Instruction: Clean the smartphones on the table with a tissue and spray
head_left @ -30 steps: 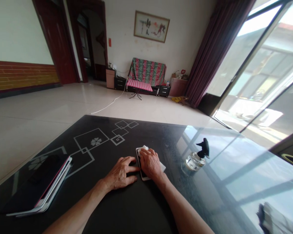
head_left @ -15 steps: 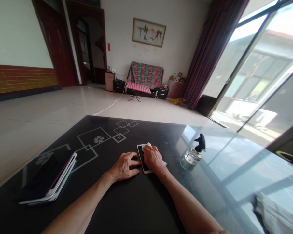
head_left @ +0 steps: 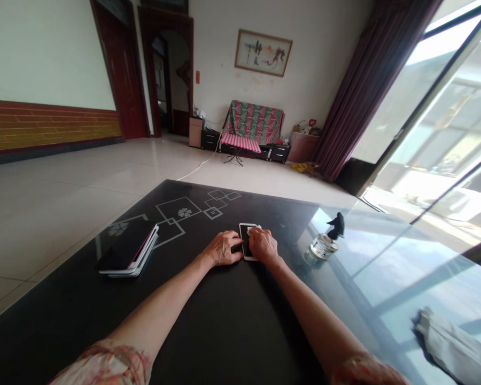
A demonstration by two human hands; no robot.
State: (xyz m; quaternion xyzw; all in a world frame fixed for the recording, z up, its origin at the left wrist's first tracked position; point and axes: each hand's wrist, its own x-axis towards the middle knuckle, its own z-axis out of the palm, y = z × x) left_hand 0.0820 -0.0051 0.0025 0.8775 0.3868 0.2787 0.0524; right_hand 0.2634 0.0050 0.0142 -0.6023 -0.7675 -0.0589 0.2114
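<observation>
Item: black glass table (head_left: pixel 232 321) with white square-and-flower pattern, seen from your head camera. On it, your left hand (head_left: pixel 224 248) lay flat, fingers touching the left edge of a white-framed phone (head_left: pixel 246 238). Your right hand (head_left: pixel 263 245) rested on the phone, fingers curled over a white cloth (head_left: pixel 255 228) at its far end. To your left, well apart: a stack of tablets (head_left: pixel 129 255). To your right, near: a glass bottle (head_left: pixel 324 245) with black top. Near right corner: folded grey cloth (head_left: pixel 452 347).
</observation>
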